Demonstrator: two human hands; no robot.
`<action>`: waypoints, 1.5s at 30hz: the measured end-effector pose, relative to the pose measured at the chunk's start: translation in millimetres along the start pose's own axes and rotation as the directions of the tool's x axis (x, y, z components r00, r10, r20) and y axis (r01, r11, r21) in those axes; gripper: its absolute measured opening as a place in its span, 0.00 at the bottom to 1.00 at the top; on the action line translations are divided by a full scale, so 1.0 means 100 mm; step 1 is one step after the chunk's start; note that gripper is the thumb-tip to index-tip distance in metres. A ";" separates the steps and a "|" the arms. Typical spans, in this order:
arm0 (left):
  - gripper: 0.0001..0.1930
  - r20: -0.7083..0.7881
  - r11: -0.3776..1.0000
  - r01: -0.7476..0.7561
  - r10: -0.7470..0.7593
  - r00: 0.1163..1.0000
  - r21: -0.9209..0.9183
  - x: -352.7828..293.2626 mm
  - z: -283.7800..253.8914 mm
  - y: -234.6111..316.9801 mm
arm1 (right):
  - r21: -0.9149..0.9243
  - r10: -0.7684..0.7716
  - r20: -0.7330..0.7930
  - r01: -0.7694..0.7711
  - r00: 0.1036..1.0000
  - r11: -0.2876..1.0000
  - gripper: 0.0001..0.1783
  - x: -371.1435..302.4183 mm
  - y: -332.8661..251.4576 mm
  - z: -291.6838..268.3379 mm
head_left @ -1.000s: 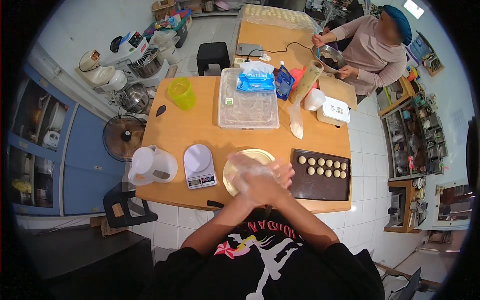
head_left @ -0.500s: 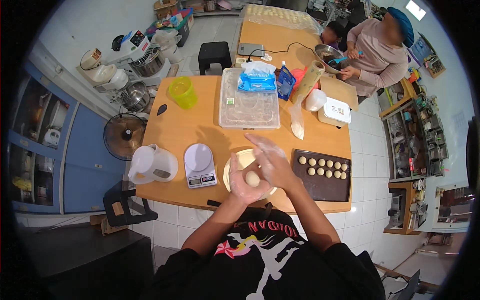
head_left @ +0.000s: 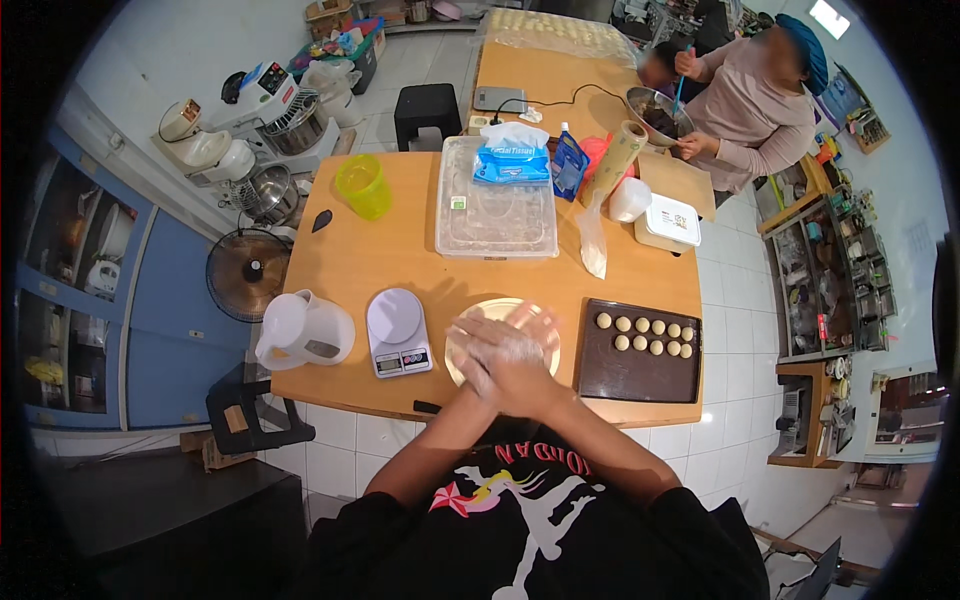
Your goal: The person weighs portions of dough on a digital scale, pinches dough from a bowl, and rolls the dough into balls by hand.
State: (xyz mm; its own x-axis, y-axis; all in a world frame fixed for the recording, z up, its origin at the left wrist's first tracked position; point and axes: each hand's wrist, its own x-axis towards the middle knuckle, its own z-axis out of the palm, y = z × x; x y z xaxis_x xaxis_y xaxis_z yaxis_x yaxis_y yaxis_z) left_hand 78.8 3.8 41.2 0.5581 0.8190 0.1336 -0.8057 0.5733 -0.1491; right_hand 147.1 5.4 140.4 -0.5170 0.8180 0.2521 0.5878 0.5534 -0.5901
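Note:
My two hands are pressed palm to palm above a cream-coloured round bowl (head_left: 484, 305) at the table's near edge. My right hand (head_left: 504, 358) lies across the top, its fingers pointing up and left. Beneath it my left hand (head_left: 540, 328) shows mostly its blurred fingertips, pointing up and right. White flour coats the skin. The ball of dough between the palms is hidden from sight. To the right, a dark baking tray (head_left: 636, 381) carries several small dough balls (head_left: 639, 326) in two rows along its far half.
Left of the bowl stand a kitchen scale (head_left: 398, 335) and a white pitcher (head_left: 310, 328). A clear lidded box (head_left: 497, 220) bears a tissue pack (head_left: 513, 163). Also on the table are a yellow-green cup (head_left: 364, 187) and a white tub (head_left: 668, 223). Another person (head_left: 745, 100) stirs dark filling in a metal bowl (head_left: 657, 117).
My right hand has come down over my left palm, covering the dough ball that showed there before. Across the table, the other person's spatula has swung more upright.

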 end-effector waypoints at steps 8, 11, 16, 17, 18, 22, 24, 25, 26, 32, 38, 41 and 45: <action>0.41 0.077 0.985 0.031 -0.045 0.996 0.172 0.00 0.45 -0.07 | 0.039 0.072 -0.026 -0.071 0.997 0.997 0.22 -0.09 0.05 0.10; 0.46 -0.222 1.000 0.001 -0.006 0.975 -0.021 0.08 0.58 0.14 | 0.541 0.048 0.079 -0.084 0.996 0.837 0.22 0.01 -0.08 -0.30; 0.48 -0.275 0.957 0.142 -0.069 0.959 0.254 0.04 0.74 0.02 | 0.340 0.109 -0.139 -0.056 0.984 0.939 0.21 -0.01 -0.09 -0.32; 0.47 -0.235 0.966 0.138 -0.084 0.968 0.221 0.04 0.59 0.07 | 0.248 0.039 -0.111 -0.011 0.993 0.969 0.20 -0.02 -0.19 -0.25; 0.46 -0.193 0.973 0.135 -0.099 0.976 0.187 0.02 0.44 0.11 | 0.155 -0.027 -0.076 0.039 0.997 0.987 0.19 -0.05 -0.26 -0.20; 0.44 -0.431 0.976 0.032 0.065 0.900 0.214 -0.01 0.90 0.11 | -0.103 -0.002 -0.030 -0.001 1.000 0.995 0.23 -0.21 0.19 -0.19; 0.46 -0.473 0.963 0.035 0.099 0.876 0.267 -0.02 0.91 -0.09 | -0.212 0.124 -0.092 -0.141 0.988 0.967 0.26 -0.11 0.09 -0.21; 0.45 -0.377 0.970 0.013 0.082 0.922 0.243 0.00 0.79 -0.12 | -0.169 0.133 -0.090 -0.147 0.987 0.975 0.27 -0.04 -0.01 -0.23; 0.45 -0.277 0.976 -0.003 0.064 0.959 0.218 -0.01 0.65 -0.13 | -0.125 0.142 -0.091 -0.153 0.986 0.980 0.28 0.00 -0.10 -0.23; 0.51 -0.330 0.991 0.055 -0.011 0.944 0.122 -0.01 0.71 0.06 | -0.036 0.690 0.188 -0.697 0.699 0.716 0.26 0.19 -0.48 -0.27; 0.49 -0.037 0.965 0.009 0.001 0.999 0.260 -0.01 0.49 0.18 | 0.094 -0.065 -0.016 0.066 0.998 0.993 0.32 -0.12 -0.10 -0.07; 0.47 -0.256 0.950 0.005 0.079 0.963 0.313 -0.03 0.98 0.06 | -0.159 0.111 -0.022 -0.113 0.994 0.981 0.29 -0.09 0.08 -0.14; 0.48 -0.168 0.880 -0.037 0.132 0.977 0.474 -0.07 0.63 0.01 | -0.010 0.085 -0.070 -0.086 0.994 0.996 0.29 -0.01 -0.14 -0.04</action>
State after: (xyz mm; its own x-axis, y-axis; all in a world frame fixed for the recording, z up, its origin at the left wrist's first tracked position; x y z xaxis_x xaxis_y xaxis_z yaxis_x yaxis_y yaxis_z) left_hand 62.0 -2.8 102.3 0.4725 0.8797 -0.0534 -0.8238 0.4624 0.3280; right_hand 141.8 -2.0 151.2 -0.4204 0.8712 0.2536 0.6363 0.4823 -0.6020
